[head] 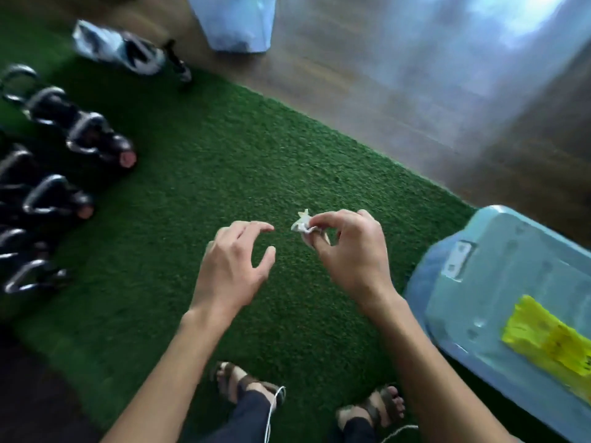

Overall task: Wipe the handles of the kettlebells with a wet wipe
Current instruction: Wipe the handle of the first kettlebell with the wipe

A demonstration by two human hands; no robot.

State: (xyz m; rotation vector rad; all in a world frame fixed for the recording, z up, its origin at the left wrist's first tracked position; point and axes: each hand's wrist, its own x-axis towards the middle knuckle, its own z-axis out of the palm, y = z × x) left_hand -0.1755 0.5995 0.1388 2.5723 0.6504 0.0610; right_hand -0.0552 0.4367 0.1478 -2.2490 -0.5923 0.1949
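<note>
Several black kettlebells [96, 139] with grey metal handles stand in rows on the green turf at the left edge. My right hand [348, 251] is held over the turf, its fingertips pinched on a small crumpled white wet wipe [302, 224]. My left hand [233, 266] hovers just left of it, fingers spread and holding nothing. Both hands are well to the right of the kettlebells. The view is blurred.
A wipe pack [118, 49] lies on the turf at the top left. A white bag [236, 24] stands on the wooden floor beyond. A light blue plastic bin [499, 282] with a yellow item on it sits at the right. My sandalled feet [243, 385] are below.
</note>
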